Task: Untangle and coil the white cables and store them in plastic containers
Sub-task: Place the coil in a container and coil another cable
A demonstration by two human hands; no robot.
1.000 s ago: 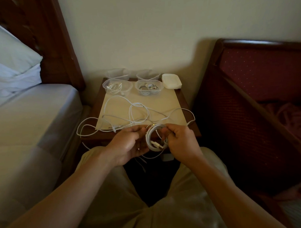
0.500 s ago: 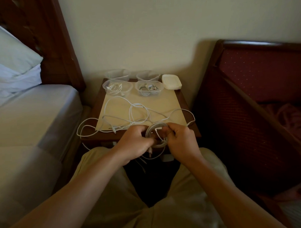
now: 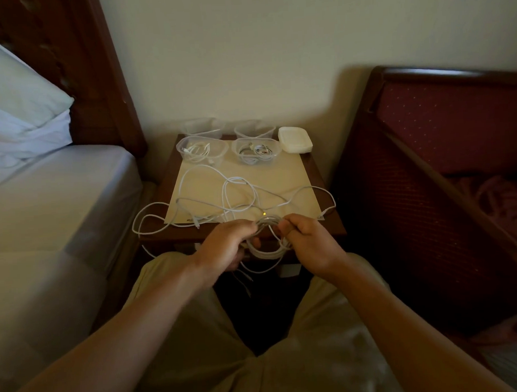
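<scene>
A coiled white cable [image 3: 268, 252] hangs between my hands just in front of the nightstand's near edge. My left hand [image 3: 226, 245] grips its left side and my right hand [image 3: 310, 242] pinches its right side. A loose tangle of white cables [image 3: 236, 196] sprawls over the beige mat [image 3: 286, 177], with loops drooping off the left edge. At the back stand clear plastic containers: one [image 3: 201, 149] holds a coiled cable, another [image 3: 255, 150] holds cables too, and two more [image 3: 202, 128] [image 3: 253, 130] sit behind them.
White lids [image 3: 295, 139] are stacked at the nightstand's back right. A bed with a pillow [image 3: 20, 116] is close on the left. A dark red upholstered seat [image 3: 443, 148] stands on the right. My knees are below the hands.
The coil has tilted and my left hand has slid further round its left side; both hands have shifted slightly toward the nightstand.
</scene>
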